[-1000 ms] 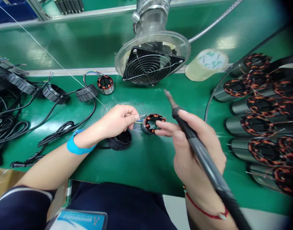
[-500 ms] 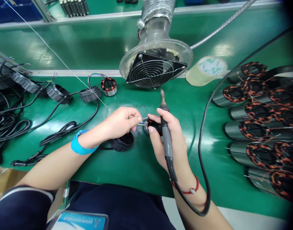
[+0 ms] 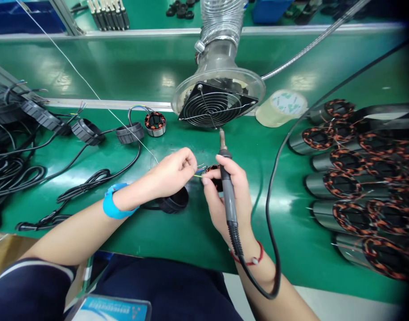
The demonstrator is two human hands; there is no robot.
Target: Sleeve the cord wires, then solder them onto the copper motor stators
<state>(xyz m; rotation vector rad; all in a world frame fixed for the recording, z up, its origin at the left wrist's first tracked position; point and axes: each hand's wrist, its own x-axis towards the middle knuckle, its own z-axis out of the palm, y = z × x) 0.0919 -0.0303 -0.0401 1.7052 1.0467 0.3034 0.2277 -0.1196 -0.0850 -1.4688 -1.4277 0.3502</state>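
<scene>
copper-wound stator (image 3: 212, 169) lies just right of the left hand (image 3: 177, 171), whose fingers pinch thin wires (image 3: 198, 176) running sideways toward it; the right hand (image 3: 239, 191), nearer, grips the soldering iron (image 3: 228, 196), long axis pointing away toward the fan (image 3: 210, 109).

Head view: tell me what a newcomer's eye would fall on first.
The black fan grille in its cloudy hood, top centre, would likely draw the eye first. Below it, near the middle, the right hand holds a soldering iron, while the left hand pinches thin wires. Copper-wound cores crowd the right side.
</scene>
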